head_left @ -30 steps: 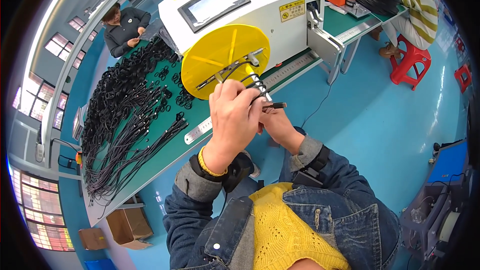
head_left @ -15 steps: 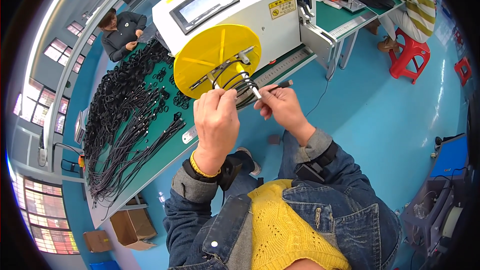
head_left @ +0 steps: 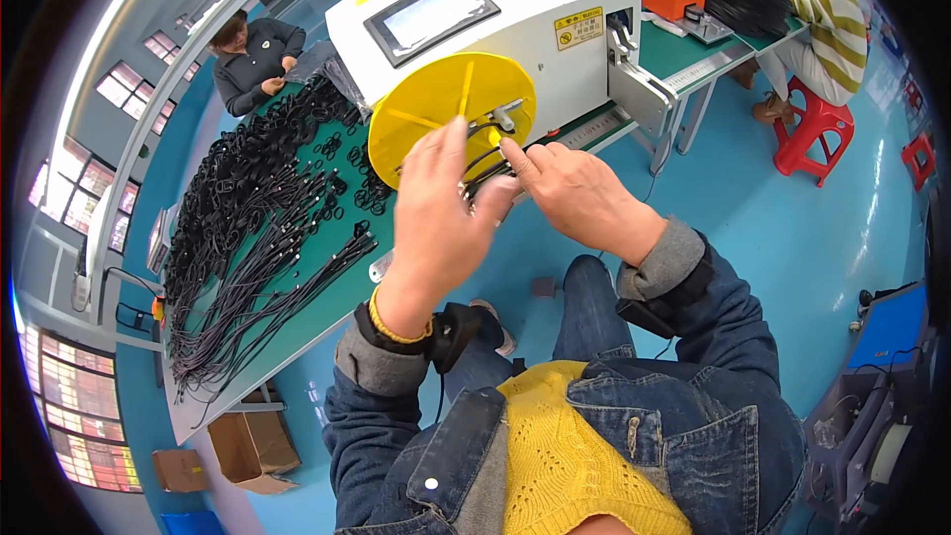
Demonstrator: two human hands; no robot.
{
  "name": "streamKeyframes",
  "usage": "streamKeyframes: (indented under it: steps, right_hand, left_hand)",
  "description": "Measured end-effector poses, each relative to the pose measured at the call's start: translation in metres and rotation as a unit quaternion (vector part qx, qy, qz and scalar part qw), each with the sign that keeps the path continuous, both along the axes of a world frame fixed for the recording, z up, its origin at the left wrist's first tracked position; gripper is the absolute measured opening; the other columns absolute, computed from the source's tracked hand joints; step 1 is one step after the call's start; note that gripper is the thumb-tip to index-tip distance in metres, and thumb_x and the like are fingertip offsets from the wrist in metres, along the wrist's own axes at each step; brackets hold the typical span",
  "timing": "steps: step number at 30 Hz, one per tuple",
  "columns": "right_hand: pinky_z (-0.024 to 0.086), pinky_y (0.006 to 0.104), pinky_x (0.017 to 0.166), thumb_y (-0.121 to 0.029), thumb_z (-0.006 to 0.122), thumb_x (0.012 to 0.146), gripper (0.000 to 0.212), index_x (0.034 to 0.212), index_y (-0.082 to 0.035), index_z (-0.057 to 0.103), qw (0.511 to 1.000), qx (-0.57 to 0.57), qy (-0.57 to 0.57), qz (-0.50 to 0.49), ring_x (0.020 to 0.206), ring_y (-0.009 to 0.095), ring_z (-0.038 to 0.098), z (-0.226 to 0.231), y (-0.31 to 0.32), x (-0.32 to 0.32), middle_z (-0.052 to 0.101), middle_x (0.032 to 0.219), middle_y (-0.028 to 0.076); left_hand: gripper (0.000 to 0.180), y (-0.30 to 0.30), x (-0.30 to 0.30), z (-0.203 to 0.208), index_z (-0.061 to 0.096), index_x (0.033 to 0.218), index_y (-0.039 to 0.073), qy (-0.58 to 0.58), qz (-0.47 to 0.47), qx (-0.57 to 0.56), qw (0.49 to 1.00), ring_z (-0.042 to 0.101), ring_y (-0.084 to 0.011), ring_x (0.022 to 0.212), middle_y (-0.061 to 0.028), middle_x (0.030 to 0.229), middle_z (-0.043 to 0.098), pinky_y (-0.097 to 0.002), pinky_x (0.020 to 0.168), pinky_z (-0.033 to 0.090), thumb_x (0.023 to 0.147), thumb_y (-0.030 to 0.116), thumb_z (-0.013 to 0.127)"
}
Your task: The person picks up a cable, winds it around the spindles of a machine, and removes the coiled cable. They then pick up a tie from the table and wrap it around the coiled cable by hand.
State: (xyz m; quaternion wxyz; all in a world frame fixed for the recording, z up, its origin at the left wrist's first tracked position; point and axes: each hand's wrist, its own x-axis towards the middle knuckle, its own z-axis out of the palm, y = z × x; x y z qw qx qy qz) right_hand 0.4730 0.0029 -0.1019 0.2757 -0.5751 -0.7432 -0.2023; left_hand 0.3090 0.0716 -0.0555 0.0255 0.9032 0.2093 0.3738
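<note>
A coil of black cable point(head_left: 483, 171) sits at the front of the yellow disc point(head_left: 416, 104), largely hidden behind my hands. My left hand point(head_left: 436, 213) is at the coil's left and near side, fingers stretched upward and thumb apart. From the right, my right hand point(head_left: 584, 193) reaches to the coil with its fingers bent in. Its index finger lies against the disc's front fitting, and the cable runs in under the hand; the other fingertips are hidden. Behind the disc stands the white machine point(head_left: 540, 59) with its screen point(head_left: 431, 18).
Bundled black cables point(head_left: 258, 198) cover the green table on the left. A person point(head_left: 256, 59) sits beyond them. At the far right another person in a striped top point(head_left: 830, 25) is by a red stool point(head_left: 812, 139), near an orange control box point(head_left: 672, 0). Cardboard boxes point(head_left: 253, 446) lie lower left.
The left hand has opened its fingers from a pinch on the coil. The right hand has turned its back upward and moved in over the coil, hiding the cable end and white peg.
</note>
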Motion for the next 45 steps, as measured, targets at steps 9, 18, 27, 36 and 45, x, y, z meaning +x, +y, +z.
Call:
streamKeyframes:
  steps: [9, 18, 27, 36, 45]
  right_hand:
    - [0.049, 0.0300, 0.076, 0.000, 0.059, 0.076, 0.061, 0.132, 0.006, 0.035, 0.954, -0.081, 0.243, 0.156, 0.098, 0.027, 0.056, -0.020, 0.010, 0.022, 0.054, 0.114, 0.017]
    - [0.048, 0.0324, 0.085, -0.011, 0.071, 0.073, 0.084, 0.139, 0.003, 0.021, 0.872, -0.145, 0.427, 0.189, 0.105, 0.023, 0.053, -0.030, 0.039, 0.026, 0.046, 0.127, 0.018]
    - [0.050, 0.0395, 0.074, -0.006, 0.064, 0.075, 0.062, 0.130, -0.002, 0.036, 0.889, 0.011, 0.438, 0.129, 0.089, 0.036, 0.061, -0.048, 0.030, -0.026, 0.059, 0.101, 0.021]
    - [0.048, 0.0448, 0.062, -0.006, 0.058, 0.080, 0.033, 0.111, -0.004, 0.046, 0.908, 0.055, 0.416, 0.002, 0.077, 0.043, 0.059, -0.045, 0.016, -0.041, 0.060, 0.087, 0.023]
    - [0.046, 0.0446, 0.052, -0.011, 0.058, 0.079, 0.022, 0.097, -0.005, 0.046, 0.949, -0.150, 0.275, 0.015, 0.060, 0.038, 0.059, -0.106, -0.039, -0.060, 0.059, 0.067, 0.018]
  left_hand:
    - [0.069, 0.002, 0.014, -0.030, 0.026, 0.130, -0.013, 0.173, 0.083, 0.048, 0.980, 0.036, -0.0488, 0.118, -0.0376, 0.126, 0.034, -0.0539, 0.093, 0.035, 0.084, 0.028, 0.057]
    - [0.070, 0.002, 0.010, -0.022, 0.024, 0.130, -0.015, 0.151, 0.078, -0.062, 0.983, 0.046, -0.0463, 0.104, -0.0349, 0.118, 0.040, -0.0465, 0.084, 0.043, 0.082, 0.024, 0.058]
    - [0.031, 0.004, 0.009, -0.021, 0.045, 0.099, -0.007, 0.125, 0.025, -0.072, 0.989, 0.057, -0.0384, 0.066, -0.0214, 0.083, 0.052, -0.0438, 0.059, 0.048, 0.082, 0.015, 0.057]
    - [0.015, -0.006, 0.006, -0.026, 0.046, 0.082, 0.000, 0.151, 0.056, 0.003, 0.987, 0.058, -0.0305, 0.053, -0.0184, 0.074, 0.054, -0.0379, 0.047, 0.048, 0.078, 0.011, 0.055]
    - [0.016, -0.067, -0.042, -0.097, 0.045, 0.080, 0.001, 0.138, 0.053, -0.204, 0.968, 0.059, -0.0312, 0.056, -0.0172, 0.073, 0.054, -0.0360, 0.051, 0.049, 0.080, 0.015, 0.051]
